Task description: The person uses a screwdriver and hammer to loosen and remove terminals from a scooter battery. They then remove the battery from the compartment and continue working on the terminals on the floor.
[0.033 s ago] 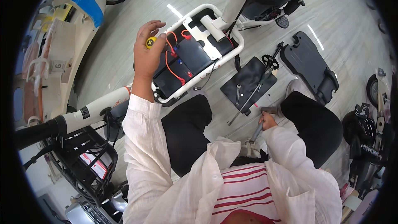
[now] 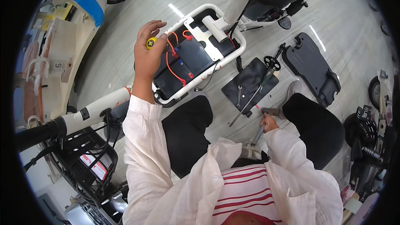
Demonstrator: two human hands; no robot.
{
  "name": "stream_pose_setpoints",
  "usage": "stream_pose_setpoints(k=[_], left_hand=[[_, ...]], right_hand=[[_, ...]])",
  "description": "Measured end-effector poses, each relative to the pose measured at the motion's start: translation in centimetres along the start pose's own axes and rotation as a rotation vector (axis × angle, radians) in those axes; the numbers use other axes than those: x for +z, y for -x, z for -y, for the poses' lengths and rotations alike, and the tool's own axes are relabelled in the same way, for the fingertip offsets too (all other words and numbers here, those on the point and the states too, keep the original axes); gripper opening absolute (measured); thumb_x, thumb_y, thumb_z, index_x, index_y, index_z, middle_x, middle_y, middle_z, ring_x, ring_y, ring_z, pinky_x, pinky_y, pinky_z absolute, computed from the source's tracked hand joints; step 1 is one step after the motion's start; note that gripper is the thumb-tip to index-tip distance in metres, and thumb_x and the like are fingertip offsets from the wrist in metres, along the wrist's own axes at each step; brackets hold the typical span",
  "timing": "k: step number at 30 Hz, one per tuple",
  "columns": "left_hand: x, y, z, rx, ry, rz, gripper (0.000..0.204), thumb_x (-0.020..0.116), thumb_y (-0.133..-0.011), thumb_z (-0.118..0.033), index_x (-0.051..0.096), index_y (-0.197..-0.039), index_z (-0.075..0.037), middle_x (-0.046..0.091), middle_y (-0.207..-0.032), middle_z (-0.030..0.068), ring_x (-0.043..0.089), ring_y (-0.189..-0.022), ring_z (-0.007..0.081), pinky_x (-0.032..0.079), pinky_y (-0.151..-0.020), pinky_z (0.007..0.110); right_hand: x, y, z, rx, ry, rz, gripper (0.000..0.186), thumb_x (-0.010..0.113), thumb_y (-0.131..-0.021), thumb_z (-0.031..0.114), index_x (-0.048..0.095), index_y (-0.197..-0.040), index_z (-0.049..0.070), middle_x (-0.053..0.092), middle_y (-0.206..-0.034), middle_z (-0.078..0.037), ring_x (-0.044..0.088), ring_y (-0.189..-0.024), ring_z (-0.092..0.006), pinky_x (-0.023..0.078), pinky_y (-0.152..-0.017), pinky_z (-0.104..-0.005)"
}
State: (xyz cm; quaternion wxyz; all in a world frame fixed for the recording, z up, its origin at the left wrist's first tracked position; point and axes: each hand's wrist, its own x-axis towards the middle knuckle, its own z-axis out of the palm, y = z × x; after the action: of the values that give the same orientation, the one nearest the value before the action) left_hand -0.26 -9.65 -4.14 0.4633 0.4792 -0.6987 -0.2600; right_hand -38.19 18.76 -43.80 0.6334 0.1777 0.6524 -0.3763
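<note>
My left hand (image 2: 151,50) is curled round a yellow tool handle (image 2: 151,43) with a black cross mark on its end; the tool's lower part is hidden. It hangs over the near left side of a white tubular frame (image 2: 239,50) holding black batteries (image 2: 193,56) with orange wires (image 2: 168,63) and red terminal caps. A white slotted plate (image 2: 203,41) lies across the batteries. My right hand (image 2: 269,122), lower right between my knees, is closed by a grey rod (image 2: 258,135); its fingers partly hide what they grip.
A black mat (image 2: 231,87) bears a wrench (image 2: 239,96) and a long screwdriver (image 2: 250,102). Beyond lie a chainring with crank (image 2: 272,63) and a black cover panel (image 2: 310,64). A white and black scooter tube (image 2: 89,111) stands left; vehicle parts (image 2: 366,133) stand right.
</note>
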Motion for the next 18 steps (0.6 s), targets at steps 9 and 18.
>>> stream_pose_setpoints(k=[9, 18], left_hand=[[-0.8, 0.2, 0.9, -0.054, 0.318, -0.123, 0.065, 0.062, -0.081, -0.010, 0.039, -0.142, -0.006, 0.043, -0.140, 0.0176, 0.051, -0.123, 0.0328, 0.042, -0.106, 0.045], [-2.6, 0.9, 3.8, -0.038, 0.492, 0.021, 0.029, 0.061, -0.088, -0.023, 0.053, -0.070, -0.001, 0.054, -0.065, 0.0081, 0.051, -0.056, 0.0169, 0.045, -0.055, 0.031]], right_hand=[[-1.2, -0.5, -2.1, -0.090, 0.740, -0.147, 0.044, 0.054, -0.096, 0.040, 0.055, -0.083, -0.002, 0.053, -0.060, -0.013, 0.055, -0.051, -0.0297, 0.046, -0.049, -0.0430], [26.1, 20.5, 9.9, -1.263, 0.918, 0.280, 0.033, 0.062, -0.090, 0.019, 0.059, -0.116, -0.002, 0.059, -0.109, -0.019, 0.058, -0.099, -0.0331, 0.046, -0.086, -0.0395]])
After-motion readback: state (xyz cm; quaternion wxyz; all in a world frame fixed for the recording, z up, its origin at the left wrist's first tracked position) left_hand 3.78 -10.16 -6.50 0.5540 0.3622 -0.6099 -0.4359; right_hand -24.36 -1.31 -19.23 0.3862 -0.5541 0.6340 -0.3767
